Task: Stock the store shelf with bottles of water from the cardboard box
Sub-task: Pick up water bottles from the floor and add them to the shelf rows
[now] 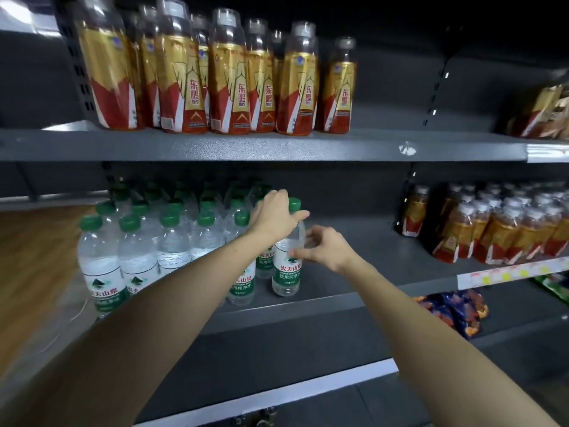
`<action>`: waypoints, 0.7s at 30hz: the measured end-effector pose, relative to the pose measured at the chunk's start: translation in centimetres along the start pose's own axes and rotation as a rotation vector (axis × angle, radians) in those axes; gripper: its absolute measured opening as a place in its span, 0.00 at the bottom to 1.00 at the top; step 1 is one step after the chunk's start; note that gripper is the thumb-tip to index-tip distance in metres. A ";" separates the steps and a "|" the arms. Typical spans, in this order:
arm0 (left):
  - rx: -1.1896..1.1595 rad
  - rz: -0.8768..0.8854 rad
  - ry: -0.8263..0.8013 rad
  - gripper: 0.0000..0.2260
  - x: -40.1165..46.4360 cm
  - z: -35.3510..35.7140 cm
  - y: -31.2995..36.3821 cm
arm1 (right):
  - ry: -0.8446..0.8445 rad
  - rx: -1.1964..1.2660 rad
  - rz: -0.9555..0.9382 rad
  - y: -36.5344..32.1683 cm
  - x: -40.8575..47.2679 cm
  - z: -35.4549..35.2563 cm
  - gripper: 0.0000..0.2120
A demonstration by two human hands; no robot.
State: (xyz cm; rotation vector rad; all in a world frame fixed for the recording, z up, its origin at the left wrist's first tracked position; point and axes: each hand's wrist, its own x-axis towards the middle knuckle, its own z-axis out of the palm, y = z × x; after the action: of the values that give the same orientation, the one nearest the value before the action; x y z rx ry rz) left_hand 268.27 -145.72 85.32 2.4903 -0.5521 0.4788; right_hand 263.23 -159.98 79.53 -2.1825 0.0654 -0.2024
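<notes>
The water bottle (287, 269) is standing upright on the middle shelf (354, 291), rightmost of its group; I am gripping its neck with my left hand (275, 215) while my right hand (320, 246) is pinching its shoulder.

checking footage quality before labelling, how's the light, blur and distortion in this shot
Head view: dim overall, top right corner almost black; the gold-and-red bottles on the upper shelf are smeared by motion blur, worst at the left; wide-angle bending curves the shelf edges; the water bottle and both hands, left hand and right hand, are fairly sharp.
</notes>
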 end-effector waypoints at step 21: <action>0.640 0.046 -0.419 0.27 0.8 -0.1 0.5 | -0.380 -0.228 0.023 2.5 5.5 1.2 0.12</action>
State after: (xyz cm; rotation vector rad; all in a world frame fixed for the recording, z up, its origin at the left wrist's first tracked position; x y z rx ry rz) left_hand 268.70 -146.28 85.95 3.2318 -0.6994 0.1530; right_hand 268.92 -161.10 77.46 -2.4082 -0.1061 0.2460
